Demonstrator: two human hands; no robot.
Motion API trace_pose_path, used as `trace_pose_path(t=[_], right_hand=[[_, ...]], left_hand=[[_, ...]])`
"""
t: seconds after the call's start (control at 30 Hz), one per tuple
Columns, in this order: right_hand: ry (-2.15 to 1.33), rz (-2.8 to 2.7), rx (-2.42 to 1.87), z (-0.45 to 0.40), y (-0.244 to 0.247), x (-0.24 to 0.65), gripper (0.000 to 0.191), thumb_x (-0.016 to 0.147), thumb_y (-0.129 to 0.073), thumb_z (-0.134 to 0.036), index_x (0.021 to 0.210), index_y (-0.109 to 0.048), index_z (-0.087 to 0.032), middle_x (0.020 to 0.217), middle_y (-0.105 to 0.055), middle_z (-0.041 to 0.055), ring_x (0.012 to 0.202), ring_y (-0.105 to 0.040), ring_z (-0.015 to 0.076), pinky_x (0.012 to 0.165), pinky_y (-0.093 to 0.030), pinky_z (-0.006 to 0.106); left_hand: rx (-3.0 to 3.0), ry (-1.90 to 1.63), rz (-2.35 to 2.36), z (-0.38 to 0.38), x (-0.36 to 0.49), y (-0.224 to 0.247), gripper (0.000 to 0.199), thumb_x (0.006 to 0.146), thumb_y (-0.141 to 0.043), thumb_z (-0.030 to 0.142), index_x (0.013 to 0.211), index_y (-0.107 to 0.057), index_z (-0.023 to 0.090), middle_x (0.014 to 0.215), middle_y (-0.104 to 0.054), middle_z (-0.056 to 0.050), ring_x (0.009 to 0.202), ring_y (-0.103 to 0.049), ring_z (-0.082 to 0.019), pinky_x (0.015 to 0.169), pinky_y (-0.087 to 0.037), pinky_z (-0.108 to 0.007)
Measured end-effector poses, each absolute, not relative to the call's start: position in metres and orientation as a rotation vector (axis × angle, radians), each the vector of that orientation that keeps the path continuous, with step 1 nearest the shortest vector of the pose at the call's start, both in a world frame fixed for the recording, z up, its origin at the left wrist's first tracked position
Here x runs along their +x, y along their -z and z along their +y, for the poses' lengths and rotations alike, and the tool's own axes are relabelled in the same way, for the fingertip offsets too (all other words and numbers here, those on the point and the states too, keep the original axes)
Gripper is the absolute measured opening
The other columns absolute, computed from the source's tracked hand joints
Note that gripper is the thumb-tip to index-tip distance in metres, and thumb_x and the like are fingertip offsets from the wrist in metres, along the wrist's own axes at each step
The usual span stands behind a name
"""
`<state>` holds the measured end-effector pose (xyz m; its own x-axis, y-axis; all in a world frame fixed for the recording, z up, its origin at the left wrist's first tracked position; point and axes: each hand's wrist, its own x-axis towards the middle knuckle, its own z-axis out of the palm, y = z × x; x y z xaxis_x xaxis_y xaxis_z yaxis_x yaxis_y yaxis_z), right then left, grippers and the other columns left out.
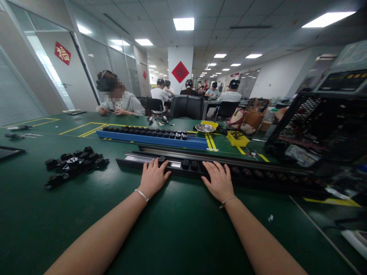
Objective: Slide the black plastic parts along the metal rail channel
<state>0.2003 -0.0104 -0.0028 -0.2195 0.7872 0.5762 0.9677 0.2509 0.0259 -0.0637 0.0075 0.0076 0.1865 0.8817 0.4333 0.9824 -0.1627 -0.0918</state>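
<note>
A long black rail with a shiny metal inner strip lies across the table in front of me. My left hand rests on its near edge, fingers spread, fingertips beside a black socket-like block in the channel; whether they touch it is unclear. Two more such blocks sit in the channel between my hands. To the right, my right hand lies over the rail with fingers apart and stretched out. Further blocks line the rail beyond it, in shadow. Fingertips partly hide the channel.
Loose black blocks lie in a heap at left. Behind the rail stand another black rail and a blue rail filled with blocks. A metal bowl, yellow bin and black open-framed case are right. A person sits opposite.
</note>
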Motion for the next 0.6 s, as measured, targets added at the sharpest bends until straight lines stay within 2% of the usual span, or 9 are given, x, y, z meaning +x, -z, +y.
trace_pose_path(t=[0.23, 0.6], right_hand=[[0.524, -2.082, -1.596, -0.011, 0.003, 0.2, 0.048, 0.087, -0.042, -0.038, 0.133, -0.041, -0.027, 0.13, -0.054, 0.0034, 0.122, -0.039, 0.025, 0.104, -0.017, 0.05], [0.514, -2.04, -1.612, -0.012, 0.0, 0.196, 0.042, 0.088, -0.039, -0.037, 0.129, -0.046, -0.027, 0.125, -0.057, 0.0022, 0.119, -0.042, 0.0224, 0.104, -0.018, 0.046]], left_hand=[[-2.096, 0.418, -1.775, 0.009, -0.071, -0.011, 0.051, 0.088, -0.029, 0.055, 0.127, -0.051, 0.03, 0.125, -0.055, -0.013, 0.119, -0.045, -0.03, 0.1, -0.023, -0.054], [-2.103, 0.433, -1.81, 0.011, -0.08, -0.014, 0.048, 0.09, -0.027, 0.052, 0.125, -0.052, 0.031, 0.123, -0.057, -0.011, 0.115, -0.048, -0.028, 0.096, -0.032, -0.047]])
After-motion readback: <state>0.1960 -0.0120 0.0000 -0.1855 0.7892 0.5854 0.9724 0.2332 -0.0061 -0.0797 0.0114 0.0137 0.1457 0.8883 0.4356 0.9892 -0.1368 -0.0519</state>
